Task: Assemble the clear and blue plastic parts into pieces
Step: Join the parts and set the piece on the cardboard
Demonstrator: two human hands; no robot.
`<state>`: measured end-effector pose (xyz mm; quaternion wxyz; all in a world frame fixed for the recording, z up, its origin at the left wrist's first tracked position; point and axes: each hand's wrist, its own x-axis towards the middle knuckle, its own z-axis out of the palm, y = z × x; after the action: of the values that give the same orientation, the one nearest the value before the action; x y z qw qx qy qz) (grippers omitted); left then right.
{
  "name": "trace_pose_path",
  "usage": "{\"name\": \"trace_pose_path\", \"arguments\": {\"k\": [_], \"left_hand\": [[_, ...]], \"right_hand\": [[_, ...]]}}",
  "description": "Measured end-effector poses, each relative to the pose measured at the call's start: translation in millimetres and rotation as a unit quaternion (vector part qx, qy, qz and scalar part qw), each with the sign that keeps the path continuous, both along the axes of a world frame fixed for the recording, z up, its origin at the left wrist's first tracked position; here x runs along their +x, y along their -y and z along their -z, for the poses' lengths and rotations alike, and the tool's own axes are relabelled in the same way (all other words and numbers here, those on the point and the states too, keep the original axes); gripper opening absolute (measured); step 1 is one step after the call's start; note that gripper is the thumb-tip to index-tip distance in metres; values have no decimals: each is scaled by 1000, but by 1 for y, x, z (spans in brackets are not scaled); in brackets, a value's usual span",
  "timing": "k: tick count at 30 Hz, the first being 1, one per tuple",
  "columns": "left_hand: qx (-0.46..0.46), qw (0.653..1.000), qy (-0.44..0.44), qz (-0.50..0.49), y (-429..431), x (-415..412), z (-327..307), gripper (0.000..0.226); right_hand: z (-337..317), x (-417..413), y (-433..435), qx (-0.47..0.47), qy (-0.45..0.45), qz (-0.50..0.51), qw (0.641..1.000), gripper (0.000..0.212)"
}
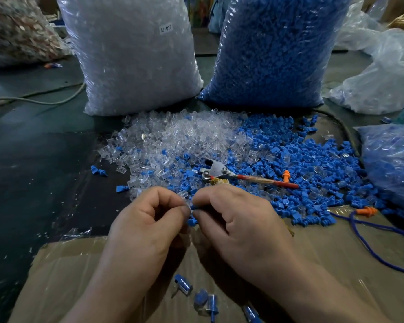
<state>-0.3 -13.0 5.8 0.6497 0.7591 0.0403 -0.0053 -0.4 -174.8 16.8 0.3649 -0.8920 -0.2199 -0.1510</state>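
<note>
My left hand (147,220) pinches a small clear plastic part (183,195) between thumb and fingers. My right hand (233,220) meets it, pinching a blue plastic part (193,207); another blue bit (191,222) shows below the fingertips. Behind the hands lies a heap of loose clear parts (173,141) on the left and blue parts (308,164) on the right. Several joined clear-and-blue pieces (205,299) lie on the cardboard sheet (68,264) near me.
A big bag of clear parts (133,54) and a big bag of blue parts (275,50) stand behind the heap. Red-handled pliers (231,174) lie on the pile. Orange earplugs (366,210), a blue cord (371,248) and more plastic bags (392,159) sit at right.
</note>
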Motion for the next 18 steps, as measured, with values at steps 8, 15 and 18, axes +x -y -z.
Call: {"name": "trace_pose_path", "arguments": {"k": [8,15,18], "left_hand": [[-32,999,23,19,2,-1,-6,25],[-130,991,-37,26,5,-4,-8,23],[-120,993,-21,8,5,-4,-10,18]], "right_hand": [[1,-1,-1,7,43,-5,999,11],[0,-1,2,19,59,4,998,15],[-1,-3,1,9,73,2,997,16]]}}
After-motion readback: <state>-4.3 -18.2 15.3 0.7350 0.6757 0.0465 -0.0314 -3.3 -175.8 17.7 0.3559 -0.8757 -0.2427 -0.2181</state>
